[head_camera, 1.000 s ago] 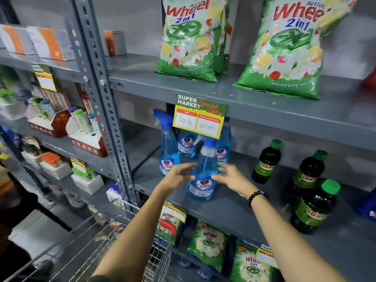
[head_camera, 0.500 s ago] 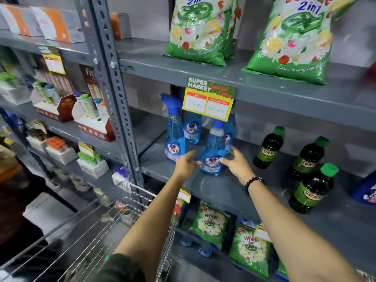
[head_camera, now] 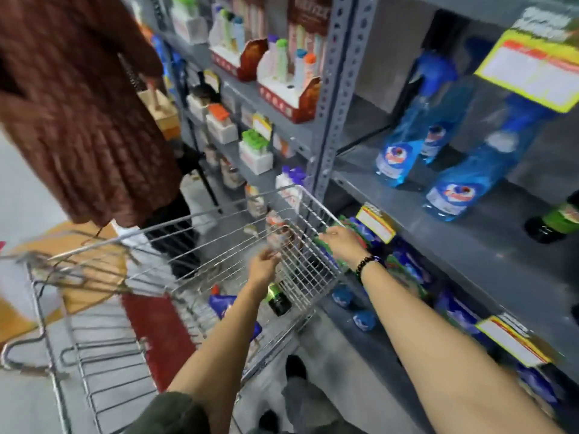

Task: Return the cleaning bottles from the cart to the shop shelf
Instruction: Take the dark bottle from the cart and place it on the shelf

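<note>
Three blue spray bottles stand on the grey shelf (head_camera: 470, 242): one in front (head_camera: 460, 189), one to its left (head_camera: 401, 151) and one behind that (head_camera: 435, 142). The wire cart (head_camera: 300, 198) stands below and to the left of them. In its basket lie a dark bottle with a green label (head_camera: 278, 299) and a blue bottle (head_camera: 223, 303). My left hand (head_camera: 264, 267) hangs inside the basket just above the dark bottle, fingers loose, holding nothing. My right hand (head_camera: 341, 242) is at the cart's right rim, palm down and holding nothing. The picture is blurred.
A person in a brown knitted top (head_camera: 78, 104) stands close at the cart's far left. A steel upright (head_camera: 335, 98) divides the shelving; boxed small bottles (head_camera: 282, 73) fill the left bays. A dark green-labelled bottle (head_camera: 560, 217) stands at the shelf's right edge. Green and blue packets (head_camera: 407, 267) fill the lower shelf.
Both hands have let go of the front blue spray bottle, which now stands on the shelf, and have dropped to the cart. My view has swung down and left.
</note>
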